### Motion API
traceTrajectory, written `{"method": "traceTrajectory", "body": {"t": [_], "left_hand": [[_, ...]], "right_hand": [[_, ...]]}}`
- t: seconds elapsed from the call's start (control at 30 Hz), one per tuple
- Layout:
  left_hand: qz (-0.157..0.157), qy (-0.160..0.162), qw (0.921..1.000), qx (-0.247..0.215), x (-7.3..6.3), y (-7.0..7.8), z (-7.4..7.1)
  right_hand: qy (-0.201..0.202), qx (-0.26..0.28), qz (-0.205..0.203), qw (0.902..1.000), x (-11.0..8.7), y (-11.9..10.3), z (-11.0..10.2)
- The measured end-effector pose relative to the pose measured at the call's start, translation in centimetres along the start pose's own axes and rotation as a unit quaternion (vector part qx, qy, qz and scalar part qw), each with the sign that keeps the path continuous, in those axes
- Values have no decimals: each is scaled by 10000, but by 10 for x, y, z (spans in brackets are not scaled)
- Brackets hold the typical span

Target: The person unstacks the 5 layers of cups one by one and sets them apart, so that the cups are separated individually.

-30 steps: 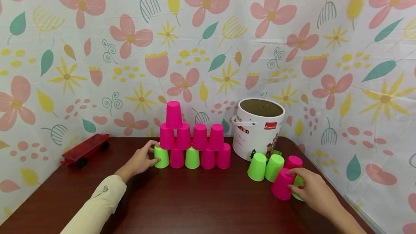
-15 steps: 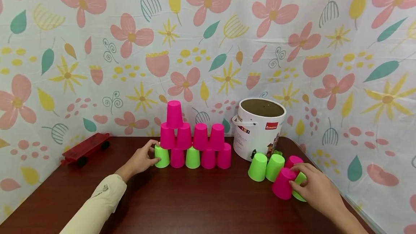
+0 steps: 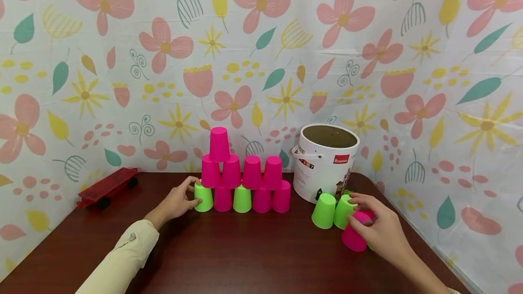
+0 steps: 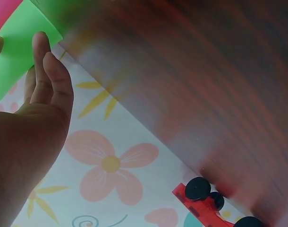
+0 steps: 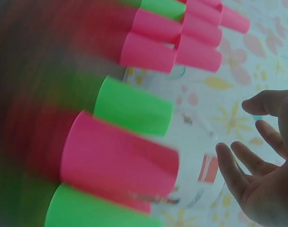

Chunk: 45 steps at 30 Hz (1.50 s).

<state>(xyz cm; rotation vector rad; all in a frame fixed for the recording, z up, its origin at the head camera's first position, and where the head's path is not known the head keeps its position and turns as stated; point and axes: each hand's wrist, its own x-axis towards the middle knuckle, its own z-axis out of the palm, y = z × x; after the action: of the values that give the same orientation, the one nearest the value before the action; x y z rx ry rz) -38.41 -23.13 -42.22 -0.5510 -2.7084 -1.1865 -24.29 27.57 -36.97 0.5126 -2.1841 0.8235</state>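
In the head view a pyramid of upside-down cups stands mid-table. Its bottom row mixes green and pink; a second pink row and one pink top cup sit above. My left hand holds the green cup at the bottom row's left end, thumb in front. At the right, two loose green cups and a front pink cup stand upside down. My right hand hovers over this group, fingers spread and holding nothing; it partly hides more cups. The right wrist view shows its fingers apart from the cups.
A white handled bucket stands behind the loose cups. A red toy skateboard lies at the table's left edge. Floral cloth hangs behind and to the right of the dark wooden table.
My right hand has come off the front pink cup and moved up and left, toward the second green cup. The left hand and the pyramid stay as they were.
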Motion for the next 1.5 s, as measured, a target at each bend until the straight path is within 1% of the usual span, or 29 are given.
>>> {"method": "traceTrajectory", "body": {"t": [0.13,0.27,0.43,0.53,0.63,0.7,0.73,0.77,0.87,0.93,0.97,1.0,1.17,1.27,1.37,1.5], "left_hand": [[9,27,10000,-19,-1,-1,0],[45,39,9999,-82,-2,-1,0],[69,-1,9999,-106,-1,-2,1],[70,-5,9999,-89,-1,-2,2],[71,-15,9999,-101,0,-2,1],[64,-35,9999,-118,1,-1,1],[70,-34,9999,-122,1,-1,1],[70,-34,9999,-121,1,-1,1],[80,-27,9999,-84,0,0,0],[89,-20,9999,-54,0,1,0],[95,-26,9999,-54,0,1,0],[98,-30,9999,-53,0,1,0],[151,-31,9998,-100,0,0,-2],[159,-71,9998,-99,1,-1,-2],[160,-56,9998,-106,1,-3,-1],[195,-15,9997,-124,0,-4,2]], "right_hand": [[-105,376,115,9992,12,-16,14],[-167,755,114,9969,24,-27,27],[-240,1064,249,9937,35,-38,44],[-253,1222,215,9919,40,-45,56],[-195,1349,101,9906,48,-58,67],[-162,1449,17,9893,54,-72,71],[-164,1485,4,9888,57,-81,72],[-165,1532,-64,9880,61,-85,74],[-252,1728,-62,9846,70,-100,79],[-281,1860,-31,9821,76,-103,85],[-270,1924,-9,9809,79,-100,91],[-262,1989,78,9796,81,-101,95],[-207,2052,158,9784,95,-89,125],[-256,2109,156,9771,104,-95,135],[-352,2197,198,9747,113,-105,143],[-422,2199,171,9745,128,-115,158]]}}
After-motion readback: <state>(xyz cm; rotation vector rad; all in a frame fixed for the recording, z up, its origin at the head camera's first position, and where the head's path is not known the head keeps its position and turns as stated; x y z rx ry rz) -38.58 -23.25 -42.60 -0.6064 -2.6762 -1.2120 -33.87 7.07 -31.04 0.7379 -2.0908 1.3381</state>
